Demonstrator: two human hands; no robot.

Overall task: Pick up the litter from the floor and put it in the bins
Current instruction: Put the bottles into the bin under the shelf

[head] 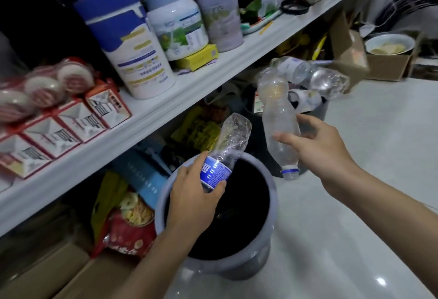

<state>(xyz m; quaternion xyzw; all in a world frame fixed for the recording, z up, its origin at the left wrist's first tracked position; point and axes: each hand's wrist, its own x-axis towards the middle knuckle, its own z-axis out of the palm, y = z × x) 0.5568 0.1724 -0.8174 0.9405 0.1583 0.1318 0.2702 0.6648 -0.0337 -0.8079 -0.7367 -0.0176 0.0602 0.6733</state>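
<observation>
Head view, looking down at two bins beside a white shelf unit [189, 90] on the left. Left hand [196, 194]: fingers and thumb curled round the lower part of a crushed clear bottle with a blue label [224, 151], firm grip on the label area. The bottle points up and away from the person, its crumpled end above the far rim of the near bin [272, 194]; the hand itself sits over the bin's mouth. The near bin is grey with a black liner, and its contents cannot be made out in the dark interior. Right hand [317, 149]: partly open, fingers fairly straight, a plain clear bottle [279, 130] caught lightly between thumb and forefinger. This bottle hangs neck down, blue neck ring at the bottom, in the air between the two bins, right of the near bin's far rim. The far bin [321, 109], dark grey, stands further along the shelf unit and is heaped with empty clear bottles [312, 75] that rise above its rim. Both bins stand on a pale glossy floor [355, 215]. Large tubs [132, 49] and small red-and-white cartons [78, 120] on the shelf; a red snack bag [128, 232] beneath it, left of the near bin. Cardboard box [384, 66] at far right
</observation>
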